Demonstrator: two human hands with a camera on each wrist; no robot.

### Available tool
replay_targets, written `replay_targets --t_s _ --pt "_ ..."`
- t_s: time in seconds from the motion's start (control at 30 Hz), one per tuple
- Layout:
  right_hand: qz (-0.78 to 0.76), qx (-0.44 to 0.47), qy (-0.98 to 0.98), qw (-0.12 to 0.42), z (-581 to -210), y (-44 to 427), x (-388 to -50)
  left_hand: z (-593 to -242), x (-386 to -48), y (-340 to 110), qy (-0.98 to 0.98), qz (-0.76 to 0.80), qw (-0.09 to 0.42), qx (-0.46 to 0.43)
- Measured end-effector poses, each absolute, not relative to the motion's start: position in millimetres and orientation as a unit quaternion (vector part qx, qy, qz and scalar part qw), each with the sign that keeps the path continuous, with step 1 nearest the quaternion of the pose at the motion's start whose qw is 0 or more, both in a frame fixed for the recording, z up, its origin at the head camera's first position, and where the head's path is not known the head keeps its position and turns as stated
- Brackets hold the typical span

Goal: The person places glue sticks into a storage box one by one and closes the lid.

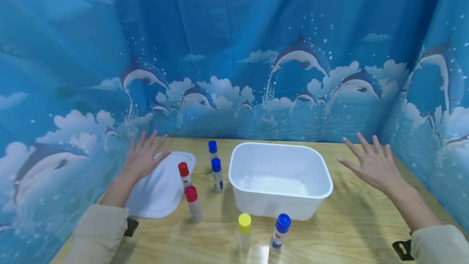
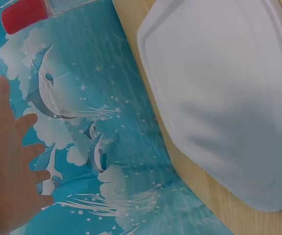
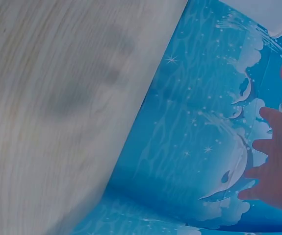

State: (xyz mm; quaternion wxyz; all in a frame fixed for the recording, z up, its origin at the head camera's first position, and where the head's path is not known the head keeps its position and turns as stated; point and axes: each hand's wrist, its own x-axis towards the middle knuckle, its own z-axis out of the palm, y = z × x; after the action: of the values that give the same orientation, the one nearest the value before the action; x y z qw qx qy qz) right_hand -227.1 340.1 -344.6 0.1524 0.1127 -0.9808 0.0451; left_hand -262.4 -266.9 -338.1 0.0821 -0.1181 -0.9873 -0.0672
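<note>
My left hand [image 1: 142, 159] is held with fingers spread above the white lid [image 1: 161, 190], holding nothing; the left wrist view also shows the hand [image 2: 11, 166] and the lid [image 2: 224, 98]. To the right of the white tub [image 1: 280, 207], my right hand [image 1: 375, 166] hovers over the table, fingers spread and nothing in them; it shows at the edge of the right wrist view [image 3: 278, 152]. Between lid and tub stand two red-capped tubes [image 1: 195, 209] [image 1: 186, 180] and two blue-capped tubes [image 1: 218, 180] [image 1: 213, 154]. A yellow-capped tube [image 1: 244, 237] and another blue-capped tube [image 1: 278, 237] stand before the tub.
The wooden table [image 1: 337, 239] carries everything. A blue curtain [image 1: 227, 52] printed with dolphins hangs behind the table and along both sides, close to its edges. The tub's open top faces up, and its visible inside holds nothing.
</note>
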Motion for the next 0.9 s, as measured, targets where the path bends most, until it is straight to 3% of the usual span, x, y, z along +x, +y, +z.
replay_targets --t_s 0.3,0.53,0.9 --pt "0.044 0.133 -0.978 0.157 -333 326 -220 -325 -253 -255 -0.986 -0.043 0.108 -0.12" --pt "0.049 0.159 -0.974 0.154 -322 305 -212 -302 -222 -215 -0.982 -0.01 0.149 -0.117" --pt "0.072 0.205 -0.961 0.17 -323 274 -201 -297 -150 -122 -0.88 -0.117 0.353 -0.294"
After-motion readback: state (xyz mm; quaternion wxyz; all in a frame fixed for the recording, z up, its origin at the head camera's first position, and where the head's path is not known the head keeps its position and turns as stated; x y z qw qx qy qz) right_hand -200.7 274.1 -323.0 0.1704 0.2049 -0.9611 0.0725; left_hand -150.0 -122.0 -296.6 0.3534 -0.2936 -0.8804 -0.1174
